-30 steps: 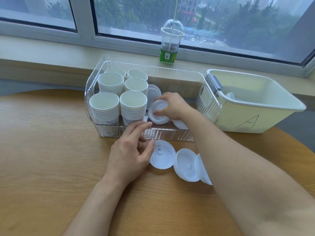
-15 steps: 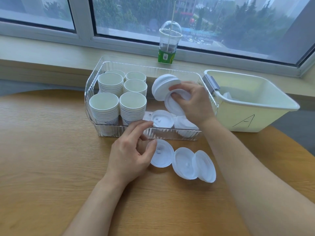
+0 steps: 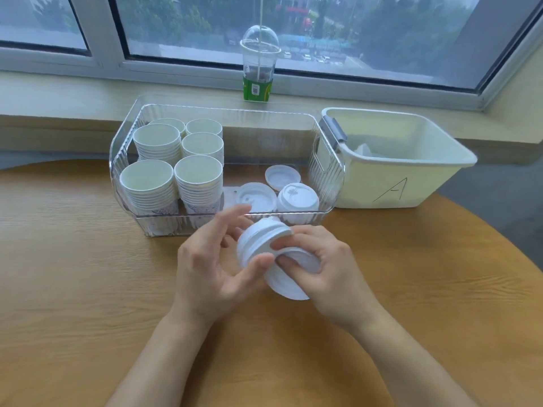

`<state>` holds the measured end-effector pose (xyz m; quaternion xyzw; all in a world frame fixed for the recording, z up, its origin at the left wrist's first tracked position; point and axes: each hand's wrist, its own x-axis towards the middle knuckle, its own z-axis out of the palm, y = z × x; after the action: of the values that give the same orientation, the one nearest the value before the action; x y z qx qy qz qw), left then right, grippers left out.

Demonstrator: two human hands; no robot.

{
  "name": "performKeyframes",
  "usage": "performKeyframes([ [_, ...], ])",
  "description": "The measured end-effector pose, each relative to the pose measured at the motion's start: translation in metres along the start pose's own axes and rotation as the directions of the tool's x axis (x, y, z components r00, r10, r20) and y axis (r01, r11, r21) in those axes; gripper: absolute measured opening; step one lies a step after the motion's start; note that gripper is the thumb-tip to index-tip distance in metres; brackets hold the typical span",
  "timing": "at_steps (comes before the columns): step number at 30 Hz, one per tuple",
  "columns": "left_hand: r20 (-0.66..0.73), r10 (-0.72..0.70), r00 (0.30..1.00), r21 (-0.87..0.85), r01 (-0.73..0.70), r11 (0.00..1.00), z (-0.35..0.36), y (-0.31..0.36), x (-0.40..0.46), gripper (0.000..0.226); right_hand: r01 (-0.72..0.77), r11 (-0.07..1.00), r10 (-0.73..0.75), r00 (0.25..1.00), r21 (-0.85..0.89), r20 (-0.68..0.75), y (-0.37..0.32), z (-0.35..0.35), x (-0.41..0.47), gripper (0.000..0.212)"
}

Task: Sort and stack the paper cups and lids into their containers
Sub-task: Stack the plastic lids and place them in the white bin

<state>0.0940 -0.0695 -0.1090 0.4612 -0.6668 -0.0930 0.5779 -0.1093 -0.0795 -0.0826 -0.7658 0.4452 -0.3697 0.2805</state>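
A clear ribbed bin (image 3: 326, 168) stands on the wooden table (image 3: 73, 289). Its left half holds several stacks of white paper cups (image 3: 147, 183). On its floor to the right lie loose white lids (image 3: 256, 198) and a small stack of lids (image 3: 297, 198). In front of the bin, above the table, both hands hold a tilted stack of white lids (image 3: 258, 245). My left hand (image 3: 211, 265) pinches the stack with thumb and fingers. My right hand (image 3: 326, 265) grips a flat lid (image 3: 289, 284) under the stack.
A pale green tub (image 3: 417, 183) marked "A" stands right of the bin, with something white inside. A clear domed drink cup (image 3: 258, 66) with a green label stands on the window sill behind. The round table's edge curves away at the right.
My right hand left the bin and came down to the table. The lids that lay on the table are now gathered between both hands. A lid stack now stands in the bin.
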Motion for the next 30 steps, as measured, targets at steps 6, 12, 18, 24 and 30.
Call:
performKeyframes([
  [6,-0.001,0.053,0.999,0.25,-0.051,0.967,0.009,-0.011,-0.004,0.034,0.04,0.996,-0.041,0.999,-0.076,-0.004,0.007,0.005,0.003,0.023],
  [12,0.048,-0.038,0.998,0.271,0.023,0.962,0.007,-0.017,-0.004,0.037,0.092,0.951,-0.103,0.994,-0.294,-0.022,0.006,-0.016,0.01,0.043],
  [18,-0.011,-0.066,0.998,0.286,0.066,0.956,0.005,-0.017,-0.002,0.038,0.116,0.924,-0.159,0.983,-0.365,-0.091,-0.002,-0.036,0.044,0.042],
  [24,-0.014,-0.036,0.999,0.298,0.038,0.954,0.005,-0.019,0.0,0.039,-0.021,0.843,0.097,0.989,-0.537,0.114,-0.001,-0.032,0.109,0.052],
  [30,0.019,-0.082,0.996,0.332,0.071,0.941,0.005,-0.025,0.0,0.041,-0.175,0.793,0.405,0.867,-0.584,0.29,0.018,-0.007,0.154,0.093],
])
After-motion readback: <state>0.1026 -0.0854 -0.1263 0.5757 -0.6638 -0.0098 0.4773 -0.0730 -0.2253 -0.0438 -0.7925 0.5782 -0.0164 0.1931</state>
